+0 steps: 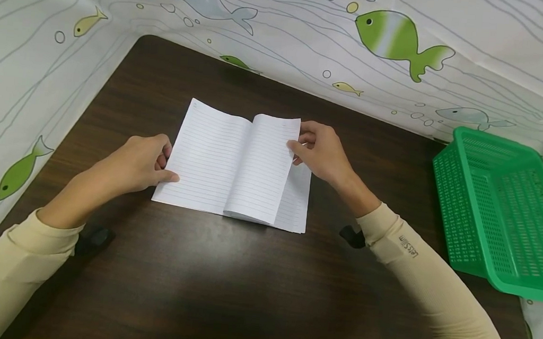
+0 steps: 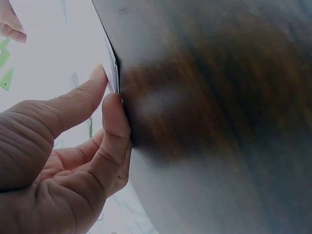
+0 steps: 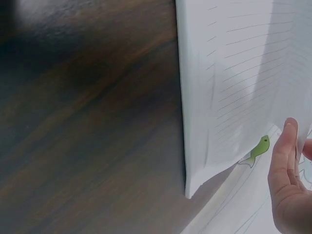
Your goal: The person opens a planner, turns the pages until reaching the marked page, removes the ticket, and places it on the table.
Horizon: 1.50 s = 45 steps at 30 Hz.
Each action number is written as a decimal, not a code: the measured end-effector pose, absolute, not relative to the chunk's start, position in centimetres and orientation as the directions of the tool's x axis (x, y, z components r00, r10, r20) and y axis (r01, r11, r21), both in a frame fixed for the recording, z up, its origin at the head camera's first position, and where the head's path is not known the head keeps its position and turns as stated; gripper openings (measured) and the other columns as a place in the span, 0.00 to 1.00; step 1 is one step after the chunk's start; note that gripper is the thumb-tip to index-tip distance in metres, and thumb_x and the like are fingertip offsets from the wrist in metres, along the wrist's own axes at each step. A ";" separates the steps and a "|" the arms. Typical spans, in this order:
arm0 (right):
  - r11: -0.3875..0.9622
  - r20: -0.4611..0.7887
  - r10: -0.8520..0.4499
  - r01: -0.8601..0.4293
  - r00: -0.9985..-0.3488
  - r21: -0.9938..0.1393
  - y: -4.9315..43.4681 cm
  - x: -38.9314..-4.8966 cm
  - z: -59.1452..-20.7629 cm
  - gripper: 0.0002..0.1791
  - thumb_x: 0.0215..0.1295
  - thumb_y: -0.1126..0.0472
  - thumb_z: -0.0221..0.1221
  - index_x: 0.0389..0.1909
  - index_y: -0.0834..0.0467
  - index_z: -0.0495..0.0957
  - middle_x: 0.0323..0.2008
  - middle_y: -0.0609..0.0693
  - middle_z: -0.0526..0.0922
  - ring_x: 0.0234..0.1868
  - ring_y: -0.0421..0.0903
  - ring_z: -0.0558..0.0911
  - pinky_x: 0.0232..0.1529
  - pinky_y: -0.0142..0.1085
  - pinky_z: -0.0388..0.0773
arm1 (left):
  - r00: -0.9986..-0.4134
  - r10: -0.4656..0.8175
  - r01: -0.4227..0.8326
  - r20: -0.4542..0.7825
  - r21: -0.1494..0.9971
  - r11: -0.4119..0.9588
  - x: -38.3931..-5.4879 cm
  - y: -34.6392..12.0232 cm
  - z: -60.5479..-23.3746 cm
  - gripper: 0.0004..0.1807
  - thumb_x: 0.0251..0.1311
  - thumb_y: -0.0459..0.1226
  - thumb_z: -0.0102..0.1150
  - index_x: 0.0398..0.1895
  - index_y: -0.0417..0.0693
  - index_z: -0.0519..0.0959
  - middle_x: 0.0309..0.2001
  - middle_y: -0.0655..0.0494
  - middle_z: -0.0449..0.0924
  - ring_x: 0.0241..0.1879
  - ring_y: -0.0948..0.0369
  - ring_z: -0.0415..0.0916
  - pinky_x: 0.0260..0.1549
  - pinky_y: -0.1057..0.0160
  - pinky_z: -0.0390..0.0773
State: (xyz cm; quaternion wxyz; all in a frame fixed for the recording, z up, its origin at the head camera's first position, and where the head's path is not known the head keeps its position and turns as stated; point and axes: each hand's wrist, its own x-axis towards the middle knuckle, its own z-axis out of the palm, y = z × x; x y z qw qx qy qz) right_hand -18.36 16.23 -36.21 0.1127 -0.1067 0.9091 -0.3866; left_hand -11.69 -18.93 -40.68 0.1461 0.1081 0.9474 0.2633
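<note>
Cream fabric sleeves [image 1: 434, 289]; left hand [image 1: 138, 163] pinches lined notebook [image 1: 207, 156], right hand [image 1: 324, 151] pinches curved paper page [image 1: 265, 169].

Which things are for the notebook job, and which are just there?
For the job:
open lined notebook
left hand, pinching the notebook's left edge
right hand, pinching lifted paper on the notebook's right side

Just there:
green basket, off to the right, touched by neither hand
fish-patterned sheet, behind the table
</note>
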 end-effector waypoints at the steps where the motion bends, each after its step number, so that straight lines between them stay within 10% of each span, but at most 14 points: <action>1: 0.676 -0.119 -0.286 -0.112 -0.951 -0.728 16.1 -18.3 -36.2 0.28 0.75 0.64 0.64 0.73 0.65 0.73 0.48 0.62 0.91 0.33 0.52 0.91 0.36 0.32 0.82 | -0.934 0.282 0.127 -0.220 0.533 0.837 -11.7 -18.9 -40.7 0.24 0.60 0.35 0.79 0.46 0.31 0.73 0.37 0.36 0.82 0.34 0.50 0.79 0.35 0.53 0.79; 45: 0.625 -0.084 -0.468 -0.262 -0.880 -0.735 8.2 -17.8 -36.1 0.34 0.81 0.53 0.60 0.82 0.58 0.65 0.58 0.51 0.90 0.41 0.45 0.93 0.41 0.36 0.80 | -0.939 0.282 0.130 -0.195 0.558 0.820 -11.7 -19.3 -41.3 0.23 0.59 0.36 0.79 0.45 0.33 0.74 0.39 0.37 0.83 0.37 0.49 0.82 0.38 0.50 0.80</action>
